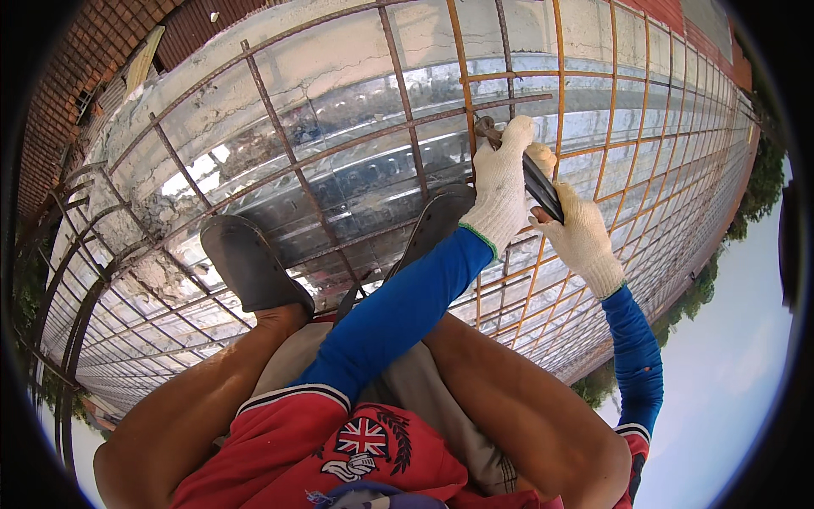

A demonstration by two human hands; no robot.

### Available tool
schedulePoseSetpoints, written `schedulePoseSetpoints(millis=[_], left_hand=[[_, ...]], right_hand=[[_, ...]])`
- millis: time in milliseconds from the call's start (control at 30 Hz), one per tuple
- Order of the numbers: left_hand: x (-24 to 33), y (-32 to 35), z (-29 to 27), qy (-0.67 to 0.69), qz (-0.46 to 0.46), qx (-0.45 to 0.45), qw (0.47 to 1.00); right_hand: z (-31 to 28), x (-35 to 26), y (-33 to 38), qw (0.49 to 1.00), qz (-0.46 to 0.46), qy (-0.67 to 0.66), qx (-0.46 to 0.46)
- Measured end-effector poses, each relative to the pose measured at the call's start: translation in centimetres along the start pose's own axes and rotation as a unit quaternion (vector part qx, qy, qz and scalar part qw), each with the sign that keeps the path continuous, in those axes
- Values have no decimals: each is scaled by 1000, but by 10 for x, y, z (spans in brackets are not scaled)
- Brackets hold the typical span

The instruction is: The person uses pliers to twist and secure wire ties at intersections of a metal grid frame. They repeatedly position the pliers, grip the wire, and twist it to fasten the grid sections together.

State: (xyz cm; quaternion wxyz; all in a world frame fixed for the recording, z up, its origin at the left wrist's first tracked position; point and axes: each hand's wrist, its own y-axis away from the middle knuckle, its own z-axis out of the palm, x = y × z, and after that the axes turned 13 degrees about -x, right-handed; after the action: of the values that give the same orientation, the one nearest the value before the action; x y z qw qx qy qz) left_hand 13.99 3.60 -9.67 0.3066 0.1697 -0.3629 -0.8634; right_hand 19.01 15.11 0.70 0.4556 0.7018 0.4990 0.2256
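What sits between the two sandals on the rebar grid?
In the head view, only rebar grid bars over shiny metal decking lie between the left sandal and right sandal; nothing else rests there.

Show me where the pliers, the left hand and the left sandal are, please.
pliers (541,185), head view, on the dark handle.
left hand (502,182), head view, on the glove's back.
left sandal (246,263), head view, on the sole.

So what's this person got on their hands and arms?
Both the left hand and the right hand wear white knitted work gloves with a thin green edge at the cuff. Each arm is covered by a tight bright blue sleeve reaching under red short sleeves.
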Motion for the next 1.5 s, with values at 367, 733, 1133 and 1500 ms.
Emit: schedulePoseSetpoints(millis=[367, 733, 1133, 1500], left_hand=[[8, -30, 14, 1, -49, -91, 995], [-13, -17, 3, 122, 8, -135, 983], [-18, -12, -17, 116, 22, -121, 986], [-16, -10, 7, 214, 67, -76, 972]], right_hand=[[31, 22, 0, 992, -46, 75, 94], [3, 28, 2, 996, -16, 87, 32], [-20, -3, 12, 997, -46, 60, 9], [-23, -1, 2, 989, -37, 132, 56]])
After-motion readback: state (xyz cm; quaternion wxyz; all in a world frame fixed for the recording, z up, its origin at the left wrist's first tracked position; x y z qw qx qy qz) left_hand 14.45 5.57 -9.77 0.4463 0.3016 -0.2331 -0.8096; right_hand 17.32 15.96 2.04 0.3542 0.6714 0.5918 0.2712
